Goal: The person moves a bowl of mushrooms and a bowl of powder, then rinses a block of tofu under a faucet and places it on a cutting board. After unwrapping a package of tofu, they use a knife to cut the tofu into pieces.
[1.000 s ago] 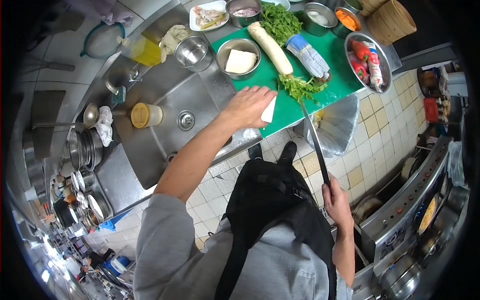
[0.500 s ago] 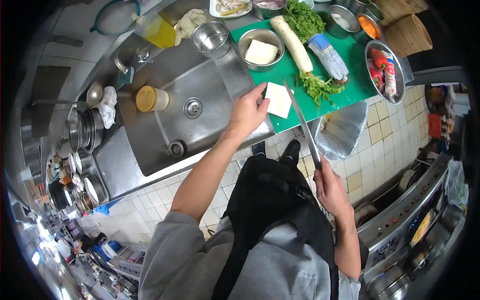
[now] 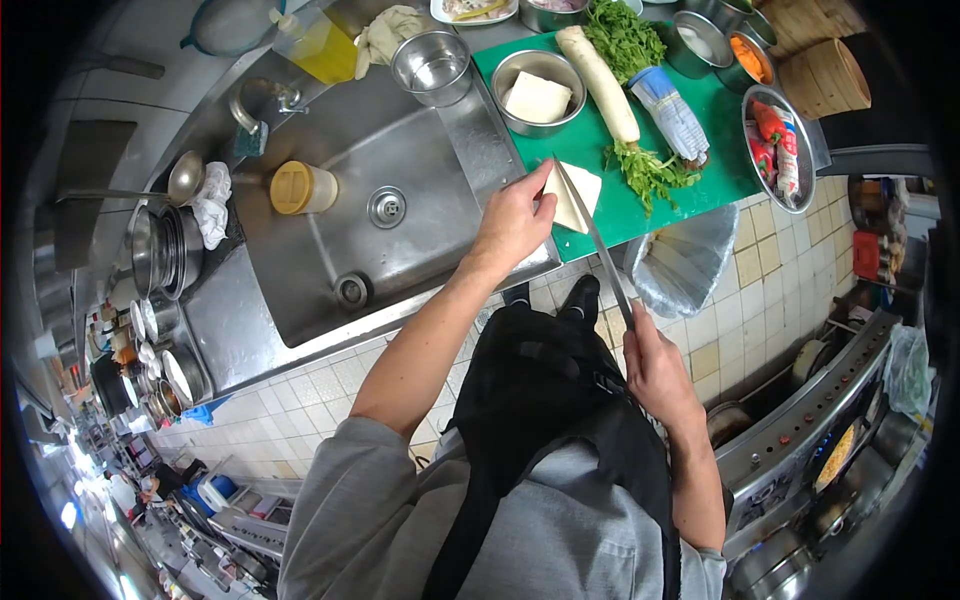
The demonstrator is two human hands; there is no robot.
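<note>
A white block (image 3: 577, 198), like tofu, lies near the front left corner of the green cutting board (image 3: 690, 212). My left hand (image 3: 515, 220) is at its left edge, with the thumb and fingers bent against it. My right hand (image 3: 657, 368) is closed round the handle of a long knife (image 3: 606, 262). The blade lies over the block, its tip near my left fingertips; whether it cuts in cannot be told. Behind, a steel bowl (image 3: 515, 122) holds another white block (image 3: 538, 98).
A white radish (image 3: 598, 82), leafy greens (image 3: 625, 40) and a bundle in blue-white wrapping (image 3: 668, 112) lie on the board. An oval bowl (image 3: 793, 200) holds red peppers. The sink (image 3: 330, 245) is left, a lined bin (image 3: 680, 265) below the board.
The knife blade has moved left from the block's right side to over it. My left hand has come in closer to the block's left edge. The view has shifted slightly.
</note>
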